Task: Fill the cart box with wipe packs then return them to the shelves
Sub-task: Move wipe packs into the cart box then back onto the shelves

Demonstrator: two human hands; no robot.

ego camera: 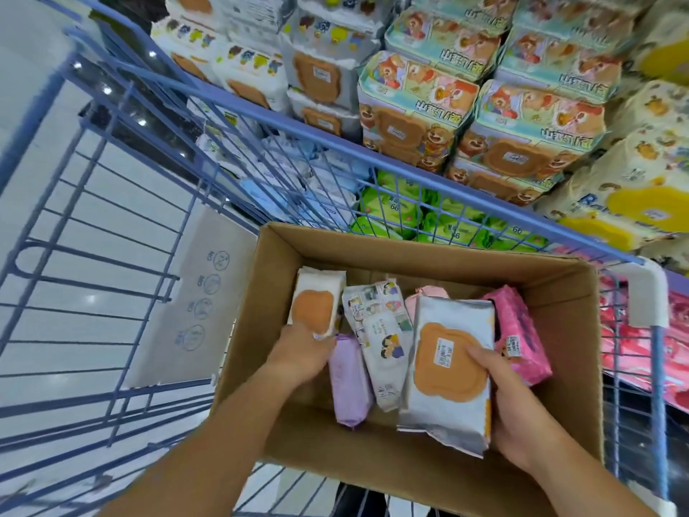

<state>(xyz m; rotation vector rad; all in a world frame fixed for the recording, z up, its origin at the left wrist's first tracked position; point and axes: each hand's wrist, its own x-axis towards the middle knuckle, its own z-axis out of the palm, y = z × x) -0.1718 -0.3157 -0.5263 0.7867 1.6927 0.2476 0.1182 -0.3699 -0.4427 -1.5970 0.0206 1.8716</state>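
A brown cardboard box (pixel 559 311) sits in a blue wire cart (pixel 112 203). My left hand (pixel 302 352) grips the lower end of a white wipe pack with an orange lid (pixel 317 300), standing at the box's left. My right hand (pixel 518 404) grips a silver wipe pack with an orange lid and a price sticker (pixel 447 371), thumb on the lid. Between them lie a lilac pack (pixel 352 382) and a white cartoon-print pack (pixel 380 337). A bright pink pack (pixel 522 333) leans at the right, and a pale pink pack (pixel 421 296) shows behind.
Shelves beyond the cart hold stacked wipe packs: bear-print bundles (pixel 522 136), white orange-lid packs (pixel 317 76), yellow-lid packs (pixel 634 195), green packs (pixel 440 218) lower down, red packs (pixel 678 330) at right. A flattened cardboard flap (pixel 201 300) hangs left of the box.
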